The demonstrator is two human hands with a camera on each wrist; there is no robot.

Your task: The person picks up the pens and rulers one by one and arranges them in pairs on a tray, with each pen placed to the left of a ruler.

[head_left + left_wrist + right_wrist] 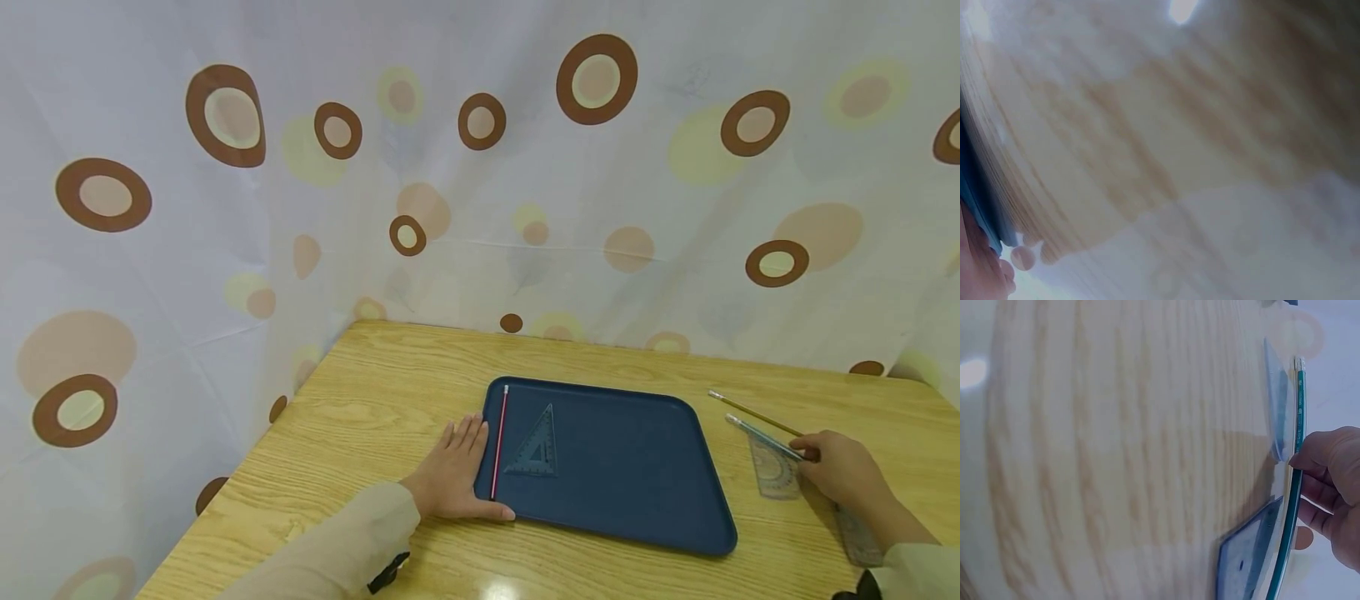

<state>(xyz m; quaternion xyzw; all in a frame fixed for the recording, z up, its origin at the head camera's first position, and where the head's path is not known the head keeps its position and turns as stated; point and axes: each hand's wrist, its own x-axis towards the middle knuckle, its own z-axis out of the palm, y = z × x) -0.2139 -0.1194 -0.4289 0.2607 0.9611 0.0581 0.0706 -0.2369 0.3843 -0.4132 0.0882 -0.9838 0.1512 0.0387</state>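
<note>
"Head view: any writing?"
"Scale marks on the set square (547, 430), too small to read. The left hand (453, 477) presses the edge of the tray (622, 475), thumb spread. The right hand (847, 471) pinches the green pencil (765, 437), right of the tray."
"Left wrist?"
"Blurred; can't tell finger spread."
"Right wrist?"
"Pencil lettering, unreadable; pencil between thumb and finger."

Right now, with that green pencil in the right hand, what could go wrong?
The right hand pinches the green pencil close to the clear protractor, so it might nudge that. The yellow pencil lies close by and could be knocked rolling. The left hand rests at the edge of the tray, near the red pencil; a slip might roll that pencil.
</note>
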